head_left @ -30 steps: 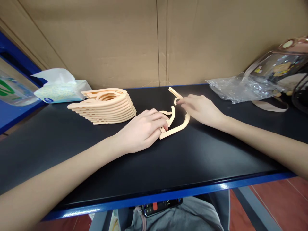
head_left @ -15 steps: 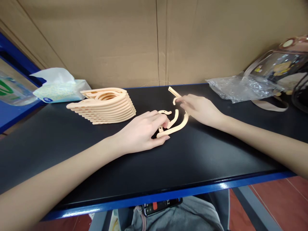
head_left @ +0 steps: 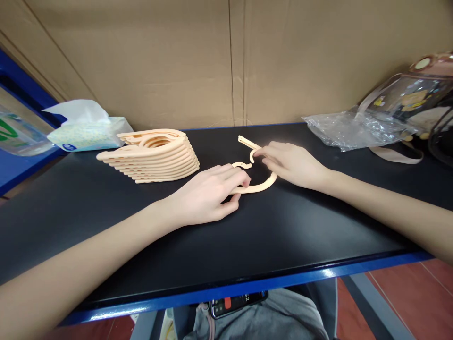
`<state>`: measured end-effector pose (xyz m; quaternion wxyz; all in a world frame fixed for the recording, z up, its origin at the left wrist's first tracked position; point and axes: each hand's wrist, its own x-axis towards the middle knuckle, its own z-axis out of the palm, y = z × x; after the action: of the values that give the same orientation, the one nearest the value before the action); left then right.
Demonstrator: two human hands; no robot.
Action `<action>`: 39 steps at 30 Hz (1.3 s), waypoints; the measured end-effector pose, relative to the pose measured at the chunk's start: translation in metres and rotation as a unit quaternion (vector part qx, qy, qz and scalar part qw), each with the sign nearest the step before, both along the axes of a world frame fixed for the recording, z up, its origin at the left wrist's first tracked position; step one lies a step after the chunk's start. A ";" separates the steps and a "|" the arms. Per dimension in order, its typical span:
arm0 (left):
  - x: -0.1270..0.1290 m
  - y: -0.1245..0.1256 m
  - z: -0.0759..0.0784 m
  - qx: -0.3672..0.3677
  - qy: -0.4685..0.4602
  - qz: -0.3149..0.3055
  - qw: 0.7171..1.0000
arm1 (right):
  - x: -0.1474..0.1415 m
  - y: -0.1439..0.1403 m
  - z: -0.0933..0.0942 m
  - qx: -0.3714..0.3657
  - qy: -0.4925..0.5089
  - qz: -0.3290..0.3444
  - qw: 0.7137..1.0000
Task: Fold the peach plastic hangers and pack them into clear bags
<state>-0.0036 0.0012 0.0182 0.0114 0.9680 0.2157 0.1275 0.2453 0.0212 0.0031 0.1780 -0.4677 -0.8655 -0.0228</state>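
I see the black surface (head_left: 106, 226) stretching wide, mostly bare toward its blue front edge. At back left a stack of peach hangers (head_left: 152, 155) lies well apart from my hands. Mid-surface, my left hand (head_left: 205, 196) pinches one end of a folding hanger (head_left: 260, 184); my right hand (head_left: 293, 163) seems to grip its hook end, fingers closed on it.

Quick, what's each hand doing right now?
Left hand: closed, pinching one end of the peach curved plastic folding hanger on the black table.
Right hand: fingers closed on the same hanger's other arm.
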 end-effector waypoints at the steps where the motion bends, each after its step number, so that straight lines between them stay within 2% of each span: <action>1: 0.000 0.001 0.000 0.007 0.000 -0.002 1.000 | 0.000 0.000 0.000 0.008 -0.011 0.007 1.000; 6: 0.001 0.004 -0.001 0.033 -0.013 0.001 0.999 | -0.001 -0.002 0.000 0.048 -0.048 0.071 0.995; 10: -0.001 0.005 -0.001 0.096 -0.017 0.011 0.995 | -0.001 -0.005 0.001 0.025 -0.052 0.122 0.991; 15: -0.001 0.007 0.000 0.201 0.001 0.017 0.979 | -0.001 -0.006 0.002 0.016 -0.045 0.133 0.990; 18: -0.001 0.007 0.000 0.232 0.003 0.032 0.972 | -0.001 -0.006 0.002 0.018 -0.045 0.136 0.989; 22: -0.001 0.005 0.000 0.209 -0.008 0.067 0.976 | -0.002 -0.008 0.003 0.018 -0.054 0.136 0.989; 31: 0.001 0.000 0.001 0.110 0.041 0.153 0.981 | -0.003 -0.009 0.004 0.015 -0.056 0.140 0.988; 39: 0.005 -0.005 0.001 0.085 0.010 0.172 0.981 | -0.005 -0.012 0.004 0.012 -0.026 0.146 0.989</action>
<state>0.0010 -0.0039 0.0194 -0.0955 0.9152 0.3671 0.1358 0.2401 0.0094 0.0070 0.1622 -0.3335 -0.9285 -0.0195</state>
